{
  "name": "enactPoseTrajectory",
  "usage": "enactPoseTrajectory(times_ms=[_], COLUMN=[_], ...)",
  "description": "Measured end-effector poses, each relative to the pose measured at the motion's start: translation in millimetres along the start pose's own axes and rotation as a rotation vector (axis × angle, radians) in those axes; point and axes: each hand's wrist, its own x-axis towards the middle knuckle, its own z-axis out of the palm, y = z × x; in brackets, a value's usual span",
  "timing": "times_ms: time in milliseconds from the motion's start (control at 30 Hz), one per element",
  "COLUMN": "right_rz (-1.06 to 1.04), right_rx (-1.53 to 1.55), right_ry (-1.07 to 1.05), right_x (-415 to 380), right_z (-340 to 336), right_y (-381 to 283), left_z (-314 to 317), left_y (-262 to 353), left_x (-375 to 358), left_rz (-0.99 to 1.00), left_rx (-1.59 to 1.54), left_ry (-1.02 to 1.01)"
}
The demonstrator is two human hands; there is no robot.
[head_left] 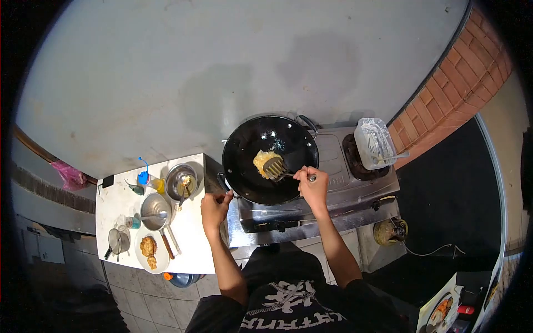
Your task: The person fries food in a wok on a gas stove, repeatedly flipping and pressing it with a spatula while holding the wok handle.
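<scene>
A black wok (pixel 244 139) sits on the left burner of a steel gas stove. Inside it, a yellow piece of frying food (pixel 261 161) lies near the middle, with a slotted spatula (pixel 275 168) over its right part. My right hand (pixel 312 187) is closed round the spatula's handle at the wok's front right edge. At the wok's left side, my left hand (pixel 216 211) is closed, its fingertips at the black side handle (pixel 223 181).
On the white table (pixel 191 244) at left stand metal bowls (pixel 181 182), a pot (pixel 155 211), an oil bottle (pixel 157 183), a strainer (pixel 115 240) and a plate (pixel 159 265) of fried food. A plastic container (pixel 375 143) rests over the right burner. A gas cylinder (pixel 390 231) stands below.
</scene>
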Motion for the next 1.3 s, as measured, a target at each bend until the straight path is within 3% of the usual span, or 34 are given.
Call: enactPoseTrajectory(times_ms=[233,300,433,500,667,733,933,1100,1300], right_rz=[0.021,-0.175,-0.201,-0.343,-0.386,-0.512,-0.499,-0.360,-0.385], right_rx=[0.097,-0.009,-0.111,-0.089,-0.157,-0.259,-0.326,-0.229,-0.204], right_ry=[-0.119,-0.133,-0.180,-0.174,-0.118,-0.172,-0.318,-0.421,-0.407], right_x=[3,7,14,22,37,50,48,47,48], right_z=[-19,-21,-29,-30,-44,-49,-49,-48,-49], right_y=[-9,-3,-5,1,-34,-38,-53,-54,-47], left_z=[-2,-1,4,6,12,15,12,6,-4], left_y=[8,11,9,13,12,12,28,24,20], left_x=[-8,-10,-14,-16,-18,-20,-22,-16,-10], left_rz=[-0.032,-0.026,-0.040,-0.030,-0.039,-0.012,-0.007,0.001,-0.028], left_rx=[0.032,0.033,0.072,0.072,0.089,0.052,0.088,0.100,0.157], left_ry=[-0.005,0.007,0.059,0.096,0.092,0.118,0.196,0.201,0.172])
